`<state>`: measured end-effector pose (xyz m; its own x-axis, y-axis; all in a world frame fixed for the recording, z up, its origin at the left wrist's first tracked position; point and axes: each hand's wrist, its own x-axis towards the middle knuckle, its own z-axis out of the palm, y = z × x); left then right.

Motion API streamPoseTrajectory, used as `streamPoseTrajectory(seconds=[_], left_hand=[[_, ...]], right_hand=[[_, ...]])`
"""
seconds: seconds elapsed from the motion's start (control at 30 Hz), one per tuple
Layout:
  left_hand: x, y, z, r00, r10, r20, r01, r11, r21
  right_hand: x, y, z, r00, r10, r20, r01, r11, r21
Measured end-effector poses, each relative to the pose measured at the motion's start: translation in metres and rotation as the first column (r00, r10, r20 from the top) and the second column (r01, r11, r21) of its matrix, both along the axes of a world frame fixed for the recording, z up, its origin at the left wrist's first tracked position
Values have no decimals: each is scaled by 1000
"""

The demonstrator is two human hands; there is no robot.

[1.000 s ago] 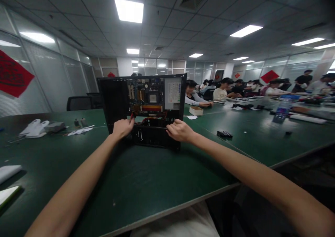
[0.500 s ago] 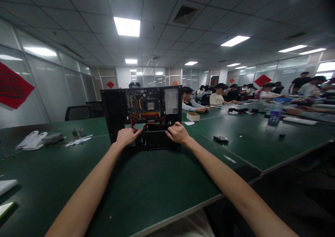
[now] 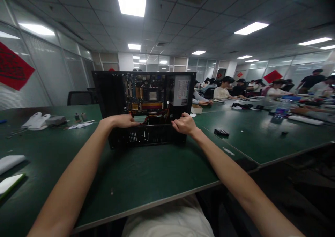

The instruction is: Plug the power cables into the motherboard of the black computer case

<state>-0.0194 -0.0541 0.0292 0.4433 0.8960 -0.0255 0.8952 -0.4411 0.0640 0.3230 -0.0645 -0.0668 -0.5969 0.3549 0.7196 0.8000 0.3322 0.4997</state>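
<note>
An open black computer case (image 3: 149,136) stands on the green table in front of me. Inside it show a motherboard (image 3: 131,89) with a square chip, a silver labelled power supply (image 3: 181,90) at the upper right, and red and yellow cables (image 3: 157,117). My left hand (image 3: 123,120) reaches to the case's near edge at the left, its fingertips partly hidden inside. My right hand (image 3: 185,124) is curled round the same edge near the right side, thumb pointing inward.
On the green table (image 3: 146,174) lie a grey block (image 3: 56,120), white plastic pieces (image 3: 36,121), a small black part (image 3: 221,133) and a white box (image 3: 196,109). A bottle (image 3: 282,109) stands farther right. Several people sit beyond.
The case looks larger and nearer, with its top tilted more toward me. My left hand has turned and reaches further over the edge. The view has dipped downward.
</note>
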Motion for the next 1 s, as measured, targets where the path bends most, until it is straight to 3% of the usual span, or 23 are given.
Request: streamPoseTrajectory(seconds=[0.1, 0.23, 0.4, 0.57, 0.67, 0.8, 0.9, 1.0], left_hand=[[-8, -4, 11, 1000, -22, -17, 23, 998, 64], [-7, 3, 6, 995, -93, -39, 98, 977, 188], [-3, 19, -9, 994, -106, -10, 107, 988, 110], [-10, 27, -10, 989, -146, 1, 145, 985, 89], [-11, 24, -5, 976, -215, -39, 219, 950, 224], [-7, 15, 5, 952, -294, -82, 300, 855, 423], [-5, 14, 7, 945, -320, -66, 311, 817, 487], [-5, 19, 6, 940, -340, -36, 315, 819, 479]], right_hand=[[-2, -5, 2, 1000, -3, -6, 2, 1000, -14], [-4, -8, 4, 1000, -11, -23, 10, 999, -50], [-4, -7, 3, 999, -17, -45, 13, 996, -84], [-4, -7, 3, 999, -15, -32, 14, 999, -47], [-4, -7, 3, 999, -6, -35, 5, 1000, -29], [-4, -7, 2, 999, 12, -44, -11, 1000, 4], [-5, -7, 1, 999, 16, -44, -15, 1000, 16], [-5, -6, 1, 999, 13, -41, -12, 1000, 20]])
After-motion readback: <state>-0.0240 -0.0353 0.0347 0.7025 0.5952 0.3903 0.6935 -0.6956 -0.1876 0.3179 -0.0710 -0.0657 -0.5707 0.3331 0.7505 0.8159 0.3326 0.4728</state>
